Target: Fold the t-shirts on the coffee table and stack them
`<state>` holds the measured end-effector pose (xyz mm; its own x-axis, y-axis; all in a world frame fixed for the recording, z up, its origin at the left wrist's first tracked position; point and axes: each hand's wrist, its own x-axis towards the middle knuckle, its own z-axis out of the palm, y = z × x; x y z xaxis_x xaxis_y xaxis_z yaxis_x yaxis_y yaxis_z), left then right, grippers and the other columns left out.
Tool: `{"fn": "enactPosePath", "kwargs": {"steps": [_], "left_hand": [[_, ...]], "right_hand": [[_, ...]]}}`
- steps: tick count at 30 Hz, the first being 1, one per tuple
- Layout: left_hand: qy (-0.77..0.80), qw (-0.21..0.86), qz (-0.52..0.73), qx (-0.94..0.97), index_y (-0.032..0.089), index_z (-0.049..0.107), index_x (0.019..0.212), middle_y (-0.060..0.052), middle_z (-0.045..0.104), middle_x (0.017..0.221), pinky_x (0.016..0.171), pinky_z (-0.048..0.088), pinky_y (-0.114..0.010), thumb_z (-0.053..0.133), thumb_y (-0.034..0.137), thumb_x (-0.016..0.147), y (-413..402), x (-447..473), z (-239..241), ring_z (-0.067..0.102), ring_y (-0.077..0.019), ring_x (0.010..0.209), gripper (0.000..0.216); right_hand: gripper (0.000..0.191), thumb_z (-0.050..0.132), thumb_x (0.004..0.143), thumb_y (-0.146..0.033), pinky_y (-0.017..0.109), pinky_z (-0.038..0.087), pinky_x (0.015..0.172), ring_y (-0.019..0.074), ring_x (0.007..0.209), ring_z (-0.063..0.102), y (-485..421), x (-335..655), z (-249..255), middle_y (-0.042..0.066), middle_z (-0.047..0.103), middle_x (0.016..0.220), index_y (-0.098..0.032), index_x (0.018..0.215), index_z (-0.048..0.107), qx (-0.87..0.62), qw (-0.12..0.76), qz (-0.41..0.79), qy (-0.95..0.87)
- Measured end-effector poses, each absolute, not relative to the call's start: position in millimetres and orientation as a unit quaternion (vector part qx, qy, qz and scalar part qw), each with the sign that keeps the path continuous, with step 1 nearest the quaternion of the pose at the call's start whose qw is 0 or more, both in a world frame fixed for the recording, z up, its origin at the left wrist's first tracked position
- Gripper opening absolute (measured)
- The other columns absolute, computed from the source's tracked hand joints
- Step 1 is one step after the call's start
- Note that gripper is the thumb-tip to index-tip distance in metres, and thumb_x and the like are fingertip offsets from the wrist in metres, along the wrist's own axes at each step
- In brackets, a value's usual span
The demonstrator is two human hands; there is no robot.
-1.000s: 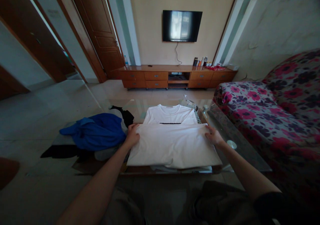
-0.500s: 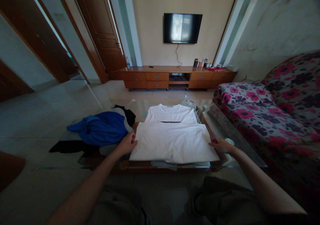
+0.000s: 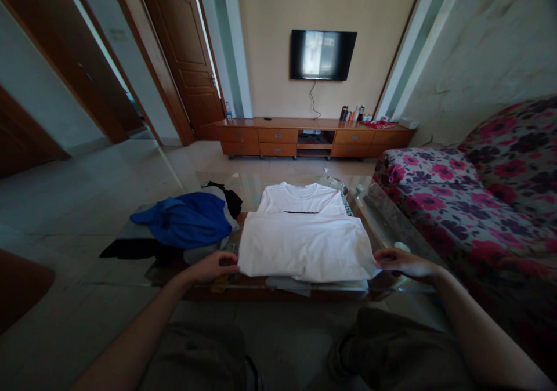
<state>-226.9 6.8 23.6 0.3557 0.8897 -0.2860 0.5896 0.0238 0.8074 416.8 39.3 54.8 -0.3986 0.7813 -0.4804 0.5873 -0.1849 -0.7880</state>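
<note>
A white T-shirt (image 3: 304, 246) lies on the glass-topped table in front of me, its lower half folded up toward the neckline. The neckline faces away from me, and a dark stripe shows just above the folded edge. My left hand (image 3: 216, 266) pinches the shirt's near left corner between thumb and fingers. At the near right corner, my right hand (image 3: 402, 262) grips the cloth in the same way. Left of the shirt, close to my left hand, rests a heap of clothes with a blue garment (image 3: 187, 220) on top and black and grey pieces around it.
The glass table (image 3: 391, 217) has a clear edge on the right, beside a flowered sofa (image 3: 452, 191). Beyond it stands a low wooden TV cabinet (image 3: 278, 136) with bottles and cans, under a wall-mounted television (image 3: 322, 54). My knees are close to the table's near side.
Both hands have moved down from the shirt's sides to its near corners and now pinch the cloth there. The view has shifted slightly.
</note>
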Motion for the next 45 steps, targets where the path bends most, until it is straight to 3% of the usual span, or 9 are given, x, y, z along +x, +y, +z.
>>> {"fn": "enactPosePath", "kwargs": {"steps": [4, 7, 12, 16, 23, 28, 34, 40, 45], "left_hand": [[0.546, 0.458, 0.213, 0.669, 0.016, 0.073, 0.112, -0.006, 0.069, 0.087, 0.065, 0.043, -0.025, 0.078, 0.057, 0.074, 10.6, -226.1, 19.8, 0.06, -0.0192, 0.076, 0.056], [0.559, 0.447, 0.195, 0.67, 0.015, 0.074, 0.105, -0.006, 0.069, 0.083, 0.062, 0.041, -0.025, 0.08, 0.056, 0.072, 9.1, -226.5, 23.3, 0.059, -0.0185, 0.073, 0.053], [0.556, 0.483, 0.128, 0.664, 0.015, 0.071, 0.089, -0.003, 0.065, 0.075, 0.06, 0.038, -0.024, 0.078, 0.058, 0.073, 6.5, -226.7, 28.7, 0.056, -0.0166, 0.067, 0.047], [0.554, 0.471, 0.144, 0.671, 0.015, 0.071, 0.098, -0.002, 0.062, 0.076, 0.06, 0.037, -0.024, 0.077, 0.057, 0.075, 7.4, -227.0, 28.6, 0.052, -0.0157, 0.068, 0.048], [0.533, 0.471, 0.168, 0.683, 0.017, 0.067, 0.114, 0.002, 0.055, 0.079, 0.063, 0.039, -0.024, 0.08, 0.054, 0.072, 7.8, -224.8, 30.5, 0.049, -0.0146, 0.071, 0.058], [0.547, 0.45, 0.147, 0.69, 0.016, 0.066, 0.104, 0.002, 0.052, 0.076, 0.063, 0.038, -0.024, 0.078, 0.058, 0.071, 8.1, -222.0, 34.6, 0.047, -0.0146, 0.07, 0.055], [0.527, 0.462, 0.131, 0.701, 0.016, 0.072, 0.104, -0.001, 0.06, 0.077, 0.06, 0.037, -0.024, 0.071, 0.063, 0.077, 5.3, -217.9, 40.2, 0.051, -0.0159, 0.069, 0.054], [0.509, 0.561, 0.101, 0.644, 0.017, 0.067, 0.096, 0.001, 0.059, 0.064, 0.047, 0.034, -0.023, 0.065, 0.069, 0.082, 1.8, -218.2, 27.9, 0.05, -0.0128, 0.049, 0.054], [0.502, 0.624, 0.098, 0.59, 0.016, 0.064, 0.099, -0.01, 0.073, 0.084, 0.054, 0.046, -0.025, 0.067, 0.068, 0.082, 2.7, -225.1, 22.2, 0.069, -0.0192, 0.063, 0.055]], "right_hand": [[0.063, 0.08, 0.073, -0.057, 0.023, 0.045, 0.061, 0.016, 0.08, 0.059, 38.7, 418.2, 55.1, 0.006, 0.067, 0.107, -0.023, 0.125, 0.067, -0.521, 0.099, 0.576, -0.622], [0.074, 0.087, 0.066, -0.053, 0.024, 0.049, 0.065, 0.0182, 0.086, 0.062, 38.1, 419.4, 48.2, 0.007, 0.066, 0.114, -0.024, 0.13, 0.065, -0.516, 0.089, 0.602, -0.603], [0.055, 0.084, 0.067, -0.059, 0.023, 0.044, 0.056, 0.0141, 0.066, 0.057, 39.1, 421.6, 38.3, 0.004, 0.065, 0.078, -0.014, 0.096, 0.072, -0.514, 0.023, 0.605, -0.608], [0.052, 0.078, 0.071, -0.066, 0.023, 0.045, 0.056, 0.0147, 0.062, 0.058, 40.2, 423.5, 36.5, 0.004, 0.065, 0.07, -0.015, 0.081, 0.068, -0.535, 0.022, 0.588, -0.606], [0.052, 0.077, 0.076, -0.062, 0.025, 0.051, 0.065, 0.0167, 0.073, 0.066, 40.0, 424.1, 33.5, 0.005, 0.069, 0.085, -0.018, 0.102, 0.067, -0.519, 0.071, 0.624, -0.581], [0.053, 0.076, 0.079, -0.06, 0.025, 0.053, 0.068, 0.0177, 0.077, 0.069, 39.5, 425.0, 30.5, 0.008, 0.071, 0.094, -0.018, 0.11, 0.067, -0.509, 0.061, 0.644, -0.568], [0.049, 0.078, 0.079, -0.058, 0.024, 0.053, 0.066, 0.0181, 0.079, 0.07, 36.9, 422.7, 33.6, 0.007, 0.072, 0.094, -0.018, 0.104, 0.068, -0.514, 0.059, 0.645, -0.563], [0.048, 0.082, 0.074, -0.056, 0.02, 0.049, 0.06, 0.0178, 0.077, 0.07, 35.6, 417.5, 33.4, 0.008, 0.074, 0.09, -0.016, 0.097, 0.069, -0.516, 0.04, 0.649, -0.558], [0.05, 0.083, 0.07, -0.058, 0.028, 0.057, 0.074, 0.0218, 0.086, 0.073, 35.0, 421.1, 31.3, 0.01, 0.076, 0.097, -0.017, 0.096, 0.07, -0.539, 0.047, 0.645, -0.54]]}}
